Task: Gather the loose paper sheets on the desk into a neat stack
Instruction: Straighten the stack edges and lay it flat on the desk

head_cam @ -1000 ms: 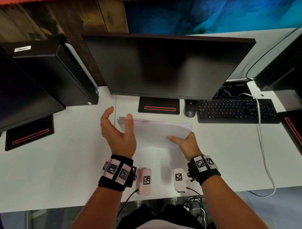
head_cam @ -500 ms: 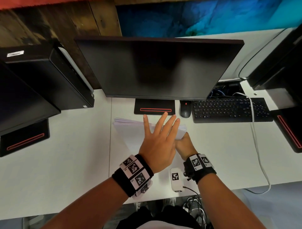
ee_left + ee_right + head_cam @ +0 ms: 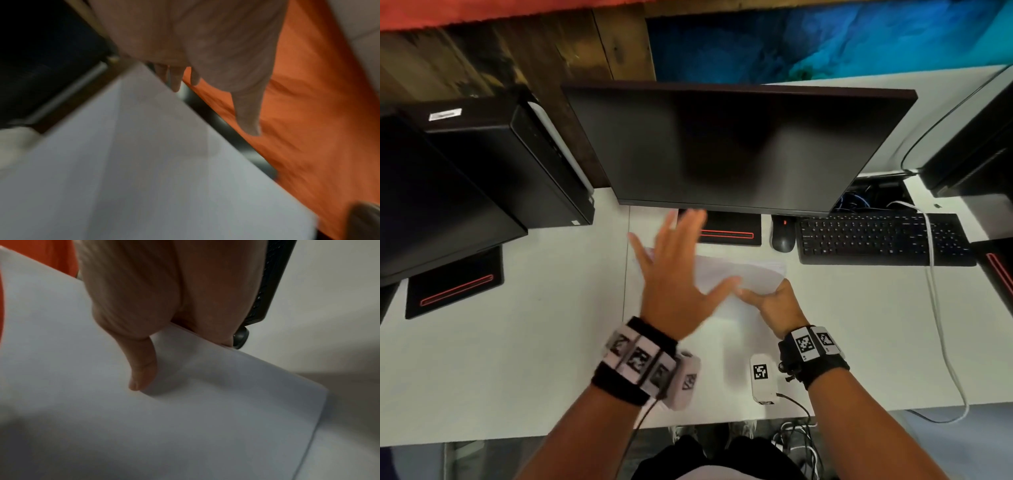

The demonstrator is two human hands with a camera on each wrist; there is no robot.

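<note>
Paper sheets (image 3: 743,274) — smooth, white, rectangular — pinched by right hand (image 3: 774,305); left hand (image 3: 674,287) splayed flat.

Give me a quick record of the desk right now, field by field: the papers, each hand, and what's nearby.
papers: white paper stack on the white desk, before the monitor
right hand: right hand grips the stack's near right edge, thumb on top
left hand: left hand spread flat over the stack's left part, blurred; contact unclear
nearby: mouse and keyboard to the right
</note>
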